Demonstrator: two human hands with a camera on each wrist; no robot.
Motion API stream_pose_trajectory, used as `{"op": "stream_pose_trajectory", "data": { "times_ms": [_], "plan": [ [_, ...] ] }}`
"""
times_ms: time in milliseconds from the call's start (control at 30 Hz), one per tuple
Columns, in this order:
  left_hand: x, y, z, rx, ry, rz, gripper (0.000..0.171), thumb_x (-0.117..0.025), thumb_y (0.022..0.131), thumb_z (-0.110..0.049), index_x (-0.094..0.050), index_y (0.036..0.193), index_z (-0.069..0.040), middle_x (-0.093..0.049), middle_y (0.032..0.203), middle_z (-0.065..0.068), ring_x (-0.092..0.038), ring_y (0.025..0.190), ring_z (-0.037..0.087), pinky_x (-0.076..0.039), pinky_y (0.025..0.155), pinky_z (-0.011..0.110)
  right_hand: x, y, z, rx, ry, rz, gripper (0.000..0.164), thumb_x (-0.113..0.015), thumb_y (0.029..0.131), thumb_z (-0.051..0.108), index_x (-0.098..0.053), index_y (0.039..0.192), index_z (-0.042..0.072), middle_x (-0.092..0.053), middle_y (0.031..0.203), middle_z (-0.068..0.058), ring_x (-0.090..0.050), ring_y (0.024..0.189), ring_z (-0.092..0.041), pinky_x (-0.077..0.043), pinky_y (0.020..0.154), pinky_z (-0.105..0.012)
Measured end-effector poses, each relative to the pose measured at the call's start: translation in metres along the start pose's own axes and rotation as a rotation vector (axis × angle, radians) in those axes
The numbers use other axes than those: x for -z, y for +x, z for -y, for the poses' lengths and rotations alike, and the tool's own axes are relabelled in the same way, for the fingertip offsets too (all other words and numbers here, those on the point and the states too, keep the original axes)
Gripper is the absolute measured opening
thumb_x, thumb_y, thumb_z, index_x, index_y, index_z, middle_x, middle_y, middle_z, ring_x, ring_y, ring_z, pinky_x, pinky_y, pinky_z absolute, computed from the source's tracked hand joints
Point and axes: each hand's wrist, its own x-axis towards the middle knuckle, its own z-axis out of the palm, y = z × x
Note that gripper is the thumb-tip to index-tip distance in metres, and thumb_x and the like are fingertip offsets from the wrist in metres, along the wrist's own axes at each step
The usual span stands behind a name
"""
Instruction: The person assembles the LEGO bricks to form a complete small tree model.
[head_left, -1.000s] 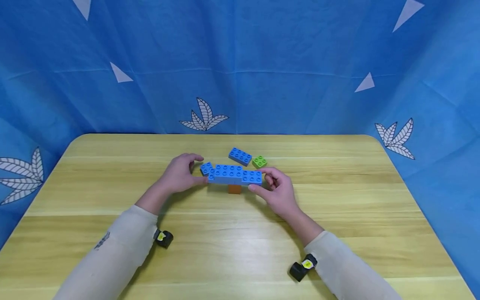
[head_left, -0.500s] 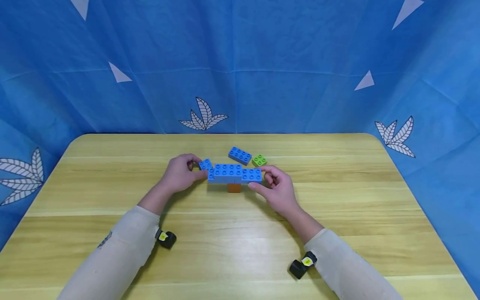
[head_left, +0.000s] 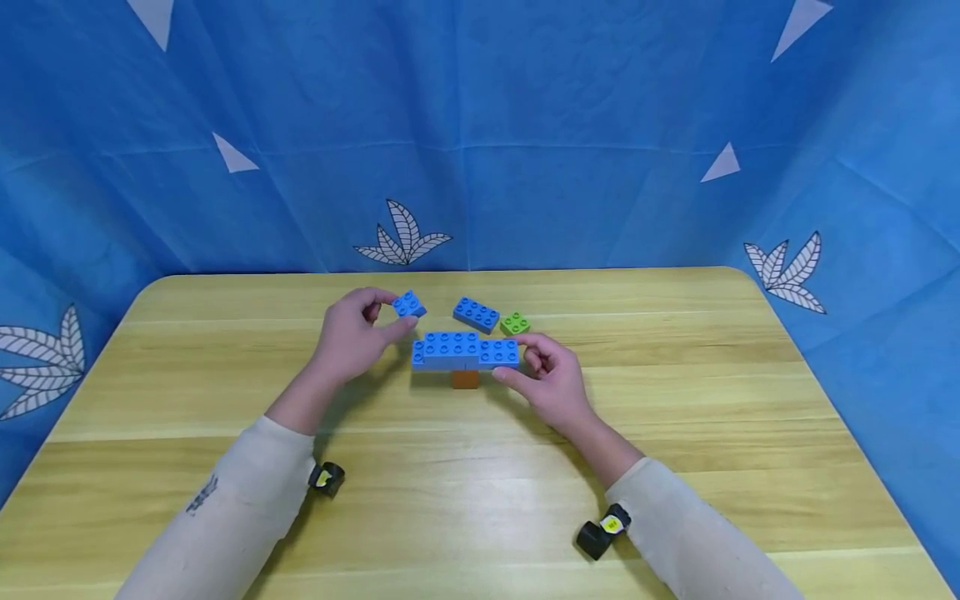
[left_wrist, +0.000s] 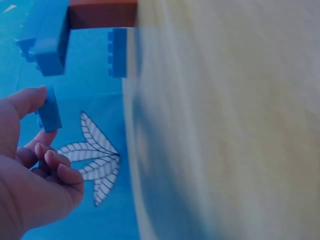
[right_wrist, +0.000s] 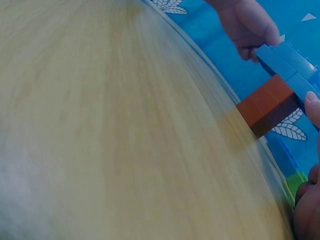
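A small blue toy brick (head_left: 408, 304) with studs on top is pinched between the thumb and forefinger of my left hand (head_left: 352, 333); in the left wrist view its other fingers are curled in. To its right, a bar of joined blue bricks (head_left: 452, 350) rests on an orange-brown base (head_left: 465, 380), with an upper layer over its left and middle parts. The thumb and forefinger of my right hand (head_left: 557, 382) grip the bar's right end. The right wrist view shows the brown base (right_wrist: 267, 105) standing on the table beneath the bar.
Behind the bar lie a loose blue brick (head_left: 476, 315) and a smaller green brick (head_left: 515, 323), close together. The wooden table (head_left: 465, 500) ends at a blue patterned cloth (head_left: 465, 167) behind it.
My left hand has taken hold of the small blue brick beside the bar's left end and moved it up and away from the bar. My right hand stays at the bar's right end.
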Motion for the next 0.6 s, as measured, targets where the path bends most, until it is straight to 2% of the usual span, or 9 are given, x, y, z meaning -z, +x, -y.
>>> {"op": "stream_pose_trajectory", "data": {
  "times_ms": [267,600],
  "plan": [
    [-0.002,-0.003,-0.026,-0.09,-0.07,-0.005,0.04,-0.078,0.088,-0.035,-0.068,0.113,-0.005,-0.044,0.084,0.018,-0.041,0.075,0.027,-0.033,0.067,0.039,0.0,-0.001,0.001,-0.019,-0.014,-0.01,0.035,-0.077,0.083,-0.007,-0.066,0.117,-0.007,-0.034,0.073,-0.029,-0.031,0.06,-0.018,-0.026,0.055,-0.024],
    [-0.015,-0.006,-0.051,-0.186,-0.102,0.056,0.036,-0.081,0.085,-0.031,-0.071,0.111,-0.009,-0.044,0.082,0.009,-0.043,0.075,0.026,-0.034,0.064,0.038,0.0,0.0,0.003,-0.011,-0.007,-0.001,0.034,-0.077,0.084,-0.006,-0.066,0.116,-0.007,-0.035,0.073,-0.03,-0.031,0.06,-0.017,-0.026,0.055,-0.023]
  ]
}}
